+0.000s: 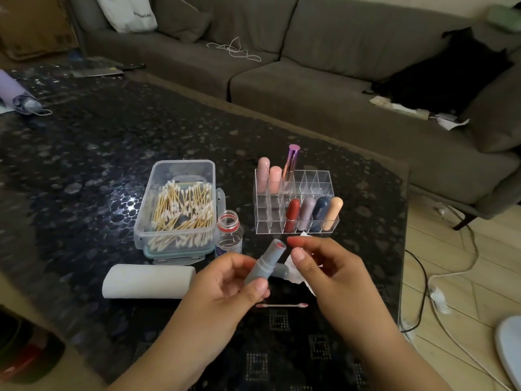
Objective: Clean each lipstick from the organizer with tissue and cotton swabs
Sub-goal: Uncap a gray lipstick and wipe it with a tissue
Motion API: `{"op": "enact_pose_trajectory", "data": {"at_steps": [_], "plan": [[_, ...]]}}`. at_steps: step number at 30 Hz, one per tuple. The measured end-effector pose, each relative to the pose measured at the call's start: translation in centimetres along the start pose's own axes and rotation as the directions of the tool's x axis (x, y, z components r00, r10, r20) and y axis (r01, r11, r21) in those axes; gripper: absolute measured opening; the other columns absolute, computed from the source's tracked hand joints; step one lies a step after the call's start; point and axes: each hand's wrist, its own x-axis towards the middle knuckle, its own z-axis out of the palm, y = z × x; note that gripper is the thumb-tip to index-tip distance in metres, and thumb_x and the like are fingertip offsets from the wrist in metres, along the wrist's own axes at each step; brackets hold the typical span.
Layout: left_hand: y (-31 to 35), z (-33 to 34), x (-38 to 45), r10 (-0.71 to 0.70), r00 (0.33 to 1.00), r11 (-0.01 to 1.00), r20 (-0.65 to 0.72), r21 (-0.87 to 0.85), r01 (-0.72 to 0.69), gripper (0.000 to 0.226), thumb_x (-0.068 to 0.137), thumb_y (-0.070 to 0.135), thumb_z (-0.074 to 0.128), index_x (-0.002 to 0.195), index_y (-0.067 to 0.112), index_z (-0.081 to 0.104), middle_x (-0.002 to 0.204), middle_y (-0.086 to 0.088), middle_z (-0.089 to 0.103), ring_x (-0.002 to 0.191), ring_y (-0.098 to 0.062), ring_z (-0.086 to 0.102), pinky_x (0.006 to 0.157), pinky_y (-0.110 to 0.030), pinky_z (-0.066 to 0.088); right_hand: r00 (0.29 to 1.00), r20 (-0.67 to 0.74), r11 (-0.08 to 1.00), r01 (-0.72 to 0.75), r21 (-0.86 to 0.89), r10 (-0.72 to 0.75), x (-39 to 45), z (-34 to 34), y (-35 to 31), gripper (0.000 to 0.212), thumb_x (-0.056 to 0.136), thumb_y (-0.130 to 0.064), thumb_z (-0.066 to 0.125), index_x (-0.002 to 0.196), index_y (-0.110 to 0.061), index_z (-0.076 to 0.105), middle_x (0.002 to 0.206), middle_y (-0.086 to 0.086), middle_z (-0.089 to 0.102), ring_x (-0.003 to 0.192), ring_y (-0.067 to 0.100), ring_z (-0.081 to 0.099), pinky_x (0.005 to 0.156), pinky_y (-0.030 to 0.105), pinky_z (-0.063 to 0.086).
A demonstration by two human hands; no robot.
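wipe the open grey lipstick w/o smearing it

left hand [225, 280] grips the grey lipstick [266, 262] by its lower barrel, cap off, red tip up and tilted toward the organizer [296, 204]. right hand [318, 263] hovers just beside the tip, fingers loosely curled; index and thumb are apart and hold nothing i can see. a bit of white tissue [296, 273] shows under/behind that hand, can't tell if it's touching it. grey cap [280, 270] seems to lie on the table [84, 165] behind the barrel.

how to do it well, imo: keep the barrel steady in the left hand, grip low so fingers stay off the red. pick up the tissue first for the rim & collar, light strokes away from the tip. for the groove take a fresh swab from the box [180, 210]; the swab [282, 305] lying near the hands looks pink at the ends, prob used. recap before it goes back in an empty slot, 7 others stand in the organizer.
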Motion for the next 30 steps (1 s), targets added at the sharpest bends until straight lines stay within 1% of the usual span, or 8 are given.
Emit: {"op": "enact_pose_trajectory", "data": {"at_steps": [7, 12, 16, 20, 22, 24, 27, 30], "plan": [[-0.2, 0.1, 0.0, 0.022, 0.999, 1.0, -0.041, -0.008, -0.023, 0.019, 0.066, 0.028, 0.081, 0.08, 0.031, 0.068, 0.084, -0.002, 0.072, 0.082, -0.017, 0.068, 0.073, -0.026, 0.055, 0.996, 0.095, 0.992, -0.007, 0.128, -0.005, -0.4, -0.1, 0.2, 0.031, 0.066, -0.045, 0.065, 0.095, -0.037, 0.073, 0.085, -0.001, 0.063, 0.074, 0.016, 0.057, 0.072, 0.018, 0.049], [-0.1, 0.4, -0.1, 0.013, 1.0, 1.0, -0.012, -0.023, -0.014, 0.018, 0.064, 0.02, 0.075, 0.08, 0.026, 0.068, 0.083, -0.003, 0.071, 0.078, -0.014, 0.067, 0.074, -0.024, 0.055, 0.994, 0.105, 0.98, 0.018, 0.198, -0.039, -0.5, 0.3, 0.2, 0.027, 0.07, -0.039, 0.065, 0.096, -0.036, 0.073, 0.092, 0.006, 0.065, 0.093, 0.029, 0.06, 0.088, 0.033, 0.049], [0.1, 0.6, -0.3, -0.021, 0.999, 0.996, 0.033, -0.088, 0.024, 0.018, 0.068, 0.019, 0.076, 0.084, 0.015, 0.068, 0.082, -0.003, 0.072, 0.075, -0.015, 0.068, 0.07, -0.023, 0.056, 0.996, 0.09, 0.961, 0.002, 0.276, -0.027, -0.4, 0.2, 0.1, 0.025, 0.071, -0.031, 0.067, 0.09, -0.018, 0.076, 0.094, 0.009, 0.068, 0.093, 0.019, 0.065, 0.082, 0.023, 0.051], [0.2, 0.9, -0.5, -0.088, 0.991, 0.973, 0.097, -0.207, 0.107, 0.033, 0.084, 0.034, 0.063, 0.103, 0.007, 0.065, 0.087, -0.013, 0.072, 0.076, -0.026, 0.069, 0.07, -0.029, 0.056, 0.998, 0.051, 0.943, 0.027, 0.331, -0.046, -0.5, 0.1, -0.2, 0.028, 0.069, -0.037, 0.072, 0.088, -0.016, 0.076, 0.089, 0.01, 0.069, 0.084, 0.011, 0.065, 0.074, 0.016, 0.049], [0.1, 0.9, -0.6, -0.115, 0.985, 0.961, 0.132, -0.237, 0.144, 0.037, 0.088, 0.038, 0.057, 0.1, 0.005, 0.067, 0.079, -0.016, 0.069, 0.071, -0.027, 0.067, 0.068, -0.03, 0.055, 0.998, 0.041, 0.933, 0.03, 0.358, -0.048, -0.5, 0.1, -0.4, 0.026, 0.07, -0.033, 0.073, 0.085, -0.012, 0.076, 0.084, 0.008, 0.07, 0.079, 0.008, 0.065, 0.071, 0.015, 0.049], [0.1, 1.0, -0.6, -0.102, 0.985, 0.961, 0.139, -0.24, 0.133, 0.036, 0.079, 0.037, 0.06, 0.092, 0.005, 0.07, 0.073, -0.012, 0.066, 0.065, -0.023, 0.063, 0.065, -0.027, 0.052, 0.998, 0.039, 0.924, 0.037, 0.38, -0.057, -0.6, 0.2, -0.5, 0.02, 0.074, -0.026, 0.073, 0.084, -0.009, 0.075, 0.081, 0.008, 0.069, 0.075, 0.007, 0.066, 0.069, 0.015, 0.05], [0.1, 0.9, -0.5, -0.079, 0.988, 0.959, 0.133, -0.259, 0.111, 0.03, 0.065, 0.037, 0.066, 0.079, 0.012, 0.075, 0.069, -0.008, 0.066, 0.061, -0.017, 0.059, 0.063, -0.023, 0.052, 0.998, 0.016, 0.94, 0.05, 0.337, -0.059, -0.6, 0.4, -0.3, 0.022, 0.074, -0.032, 0.073, 0.087, -0.014, 0.076, 0.086, 0.009, 0.068, 0.082, 0.012, 0.065, 0.076, 0.019, 0.05], [0.1, 0.9, -0.6, -0.086, 0.985, 0.944, 0.147, -0.303, 0.127, 0.024, 0.069, 0.03, 0.063, 0.078, 0.011, 0.075, 0.07, -0.01, 0.065, 0.06, -0.016, 0.059, 0.063, -0.023, 0.053, 0.996, 0.017, 0.939, 0.074, 0.337, -0.085, -0.7, 0.4, -0.3, 0.027, 0.071, -0.038, 0.07, 0.089, -0.019, 0.076, 0.089, 0.008, 0.067, 0.085, 0.013, 0.063, 0.076, 0.019, 0.05]]}}
